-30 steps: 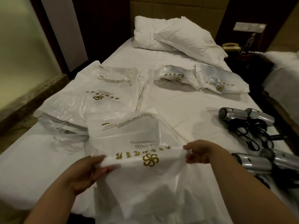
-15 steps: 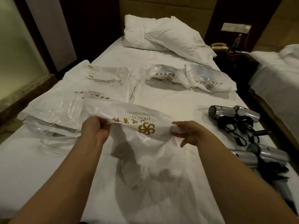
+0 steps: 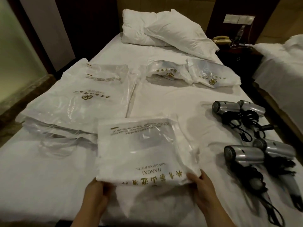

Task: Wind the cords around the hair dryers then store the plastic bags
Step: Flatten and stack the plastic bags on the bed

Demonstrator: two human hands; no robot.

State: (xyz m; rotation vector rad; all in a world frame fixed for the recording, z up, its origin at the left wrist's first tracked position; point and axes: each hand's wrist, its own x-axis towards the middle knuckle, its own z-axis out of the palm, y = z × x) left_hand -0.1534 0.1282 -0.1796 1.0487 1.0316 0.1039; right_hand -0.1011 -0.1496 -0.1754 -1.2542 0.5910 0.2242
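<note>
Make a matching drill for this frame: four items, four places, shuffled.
Items:
1. pillows
2. hair dryers
3. telephone
4. folded plastic bag

Places:
A. bed's right side
B. nightstand
C. head of the bed
D. held at its near edge by left hand and right hand

Pairs: 1-C, 2-A, 3-B, 4-D

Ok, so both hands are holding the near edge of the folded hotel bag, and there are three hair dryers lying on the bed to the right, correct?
Not quite: the head view shows four hair dryers, in two pairs, not three. The rest stands: the left hand and right hand hold the near edge of the folded hotel bag, with the dryers on the bed to the right.
</note>
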